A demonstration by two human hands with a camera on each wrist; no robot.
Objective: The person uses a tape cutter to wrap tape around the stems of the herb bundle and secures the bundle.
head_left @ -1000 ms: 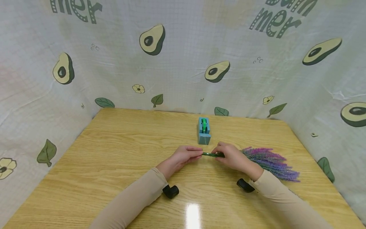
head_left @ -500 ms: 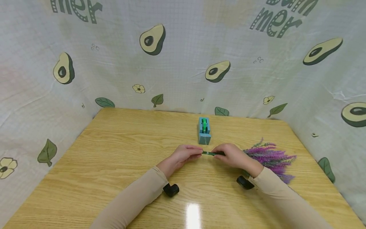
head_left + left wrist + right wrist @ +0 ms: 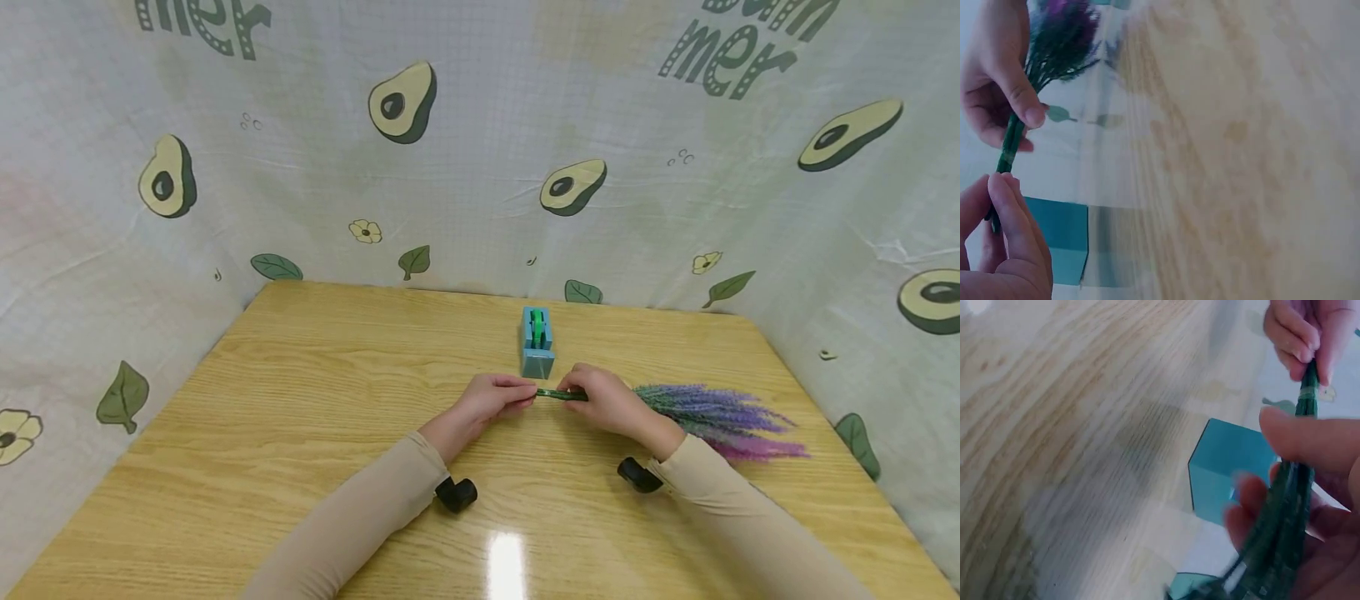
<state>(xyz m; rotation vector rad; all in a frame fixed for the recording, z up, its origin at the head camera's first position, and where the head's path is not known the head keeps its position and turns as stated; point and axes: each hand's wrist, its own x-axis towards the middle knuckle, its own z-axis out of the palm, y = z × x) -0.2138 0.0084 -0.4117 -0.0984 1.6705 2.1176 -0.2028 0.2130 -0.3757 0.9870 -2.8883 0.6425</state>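
Note:
A bunch of artificial lavender [image 3: 720, 417], purple and pink at its heads, points to the right with its green stems toward the middle of the table. My left hand [image 3: 487, 402] pinches the stem ends between thumb and fingers. Further up the stems, my right hand [image 3: 609, 404] grips the bundle. Between the two hands a short stretch of green stems [image 3: 1307, 400] shows, with a shiny band around it in the right wrist view. Just beyond the hands stands a blue tape dispenser [image 3: 537, 362] holding a green roll.
The wooden table [image 3: 360, 350] runs out on both sides of the arms. Behind it and along the sides hangs a white cloth [image 3: 480, 167] printed with avocados and leaves. Black wrist cameras [image 3: 457, 495] are strapped under both sleeves.
The lavender bunch has turned about its length: pink heads faced up half a second ago, purple ones do now. Both hands stay on the stems, having shifted only slightly.

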